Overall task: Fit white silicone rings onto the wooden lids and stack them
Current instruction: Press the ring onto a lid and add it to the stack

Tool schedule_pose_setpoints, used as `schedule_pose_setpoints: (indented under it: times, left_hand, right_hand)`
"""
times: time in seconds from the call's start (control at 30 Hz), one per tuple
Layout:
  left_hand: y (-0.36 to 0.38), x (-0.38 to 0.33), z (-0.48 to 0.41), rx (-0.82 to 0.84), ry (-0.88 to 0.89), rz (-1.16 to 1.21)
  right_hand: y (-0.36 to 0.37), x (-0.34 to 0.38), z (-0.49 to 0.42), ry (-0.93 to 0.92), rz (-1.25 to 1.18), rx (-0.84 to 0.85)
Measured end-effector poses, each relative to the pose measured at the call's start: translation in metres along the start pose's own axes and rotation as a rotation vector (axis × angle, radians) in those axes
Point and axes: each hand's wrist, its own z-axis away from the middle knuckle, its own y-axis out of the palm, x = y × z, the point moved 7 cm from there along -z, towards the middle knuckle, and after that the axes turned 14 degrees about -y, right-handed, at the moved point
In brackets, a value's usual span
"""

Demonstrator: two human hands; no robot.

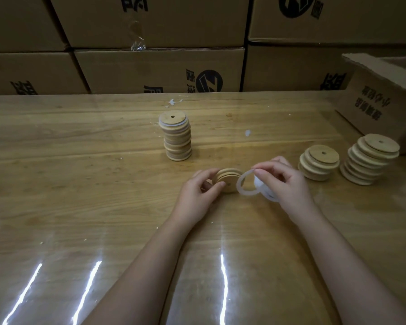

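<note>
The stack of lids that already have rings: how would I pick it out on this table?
Start at the long wooden table in front of the wall of cardboard boxes. Near its middle one stack stands alone. Unlike the two stacks at the right, a white ring shows under its top lid.

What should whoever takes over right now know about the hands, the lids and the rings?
Left hand: holds one wooden lid on edge above the table.
Right hand: pinches a white ring beside that lid, not yet on it; spare rings are bunched in the palm.
Done: finished stack of ringed lids at table centre.
Left: short stack and tall stack at right show no rings.
Next, probably: seat the ring on the held lid, then add it to the finished stack.
</note>
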Motion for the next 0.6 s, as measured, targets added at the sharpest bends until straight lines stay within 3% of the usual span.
schedule_pose_setpoints:
  times: [0.13,0.4,0.6]
  left_hand:
    - [-0.001,-0.004,0.003,-0.003,0.028,-0.001]
    - [0.000,-0.009,0.006,-0.006,0.118,-0.054]
    - [0.000,-0.013,0.007,-0.009,0.154,-0.032]
  right_hand:
    - [0.008,0.002,0.003,0.091,-0.201,0.033]
    - [0.025,-0.003,0.010,0.123,-0.207,0.044]
    - [0.031,0.001,0.013,-0.017,0.124,-0.056]
